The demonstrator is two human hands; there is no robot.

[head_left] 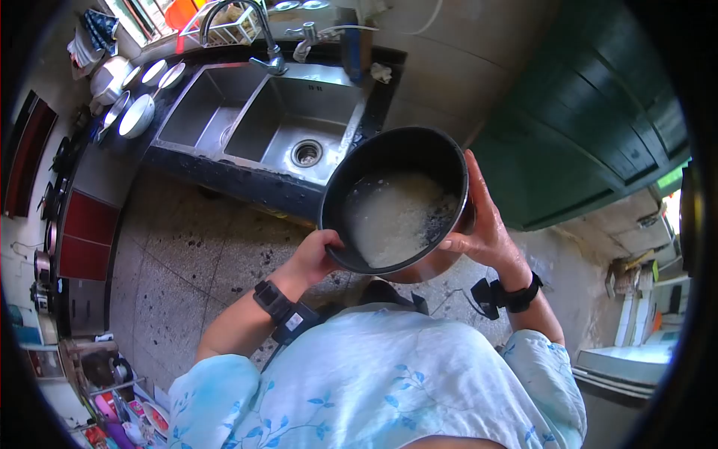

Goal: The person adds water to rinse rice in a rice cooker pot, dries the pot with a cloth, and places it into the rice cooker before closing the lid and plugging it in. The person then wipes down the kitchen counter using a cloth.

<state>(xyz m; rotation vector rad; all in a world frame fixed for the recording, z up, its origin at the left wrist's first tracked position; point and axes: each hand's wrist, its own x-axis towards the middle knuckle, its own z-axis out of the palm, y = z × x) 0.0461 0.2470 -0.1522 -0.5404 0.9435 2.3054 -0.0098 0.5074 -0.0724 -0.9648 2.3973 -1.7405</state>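
A dark round pot (pixel 400 146) is held in front of me, just right of the sink's near corner. Cloudy water and white grains, which look like rice (pixel 396 228), lie in it. My left hand (pixel 318 256) grips the pot's lower left rim, fingers closed round it. On the right side, my right hand (pixel 482 224) holds the pot, its thumb near the rim and fingers along the outer wall. The pot is tilted slightly.
A double steel sink (pixel 288 123) with a curved faucet (pixel 274 60) is ahead to the left. White bowls (pixel 137 116) stand on the dark counter beyond it. A green cabinet or door (pixel 583 127) is at the right, and speckled floor tiles (pixel 179 262) lie below.
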